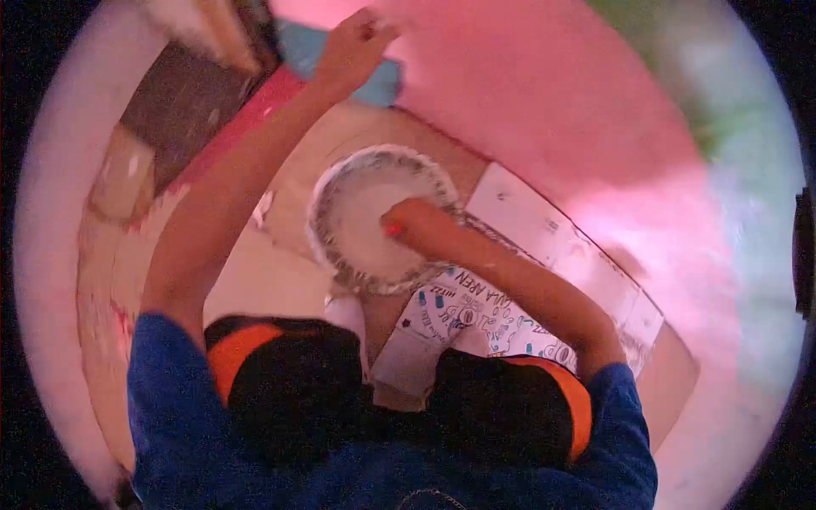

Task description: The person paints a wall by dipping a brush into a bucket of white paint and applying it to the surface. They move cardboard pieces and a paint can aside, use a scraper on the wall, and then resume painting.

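Note:
My right hand (410, 228) is closed over the middle of a round, pale basin (327, 255) with a dark patterned rim. A small bright red spot (393, 229) shows at its curled fingertips. Up at the top of the view, my left hand (357, 53) is raised with the arm stretched out, its fingers drawn together and blurred. What they pinch, if anything, I cannot tell. Behind that hand lies a teal piece (378, 89), against a large pink surface (510, 76).
White sheets with drawn letters and pictures (484, 310) lie under my right forearm. The basin stands on a tan floor (280, 263) in front of my bent knees. A dark mat (183, 110) with a red strip (229, 127) beside it is at upper left. Blurred green shapes (705, 127) show at right.

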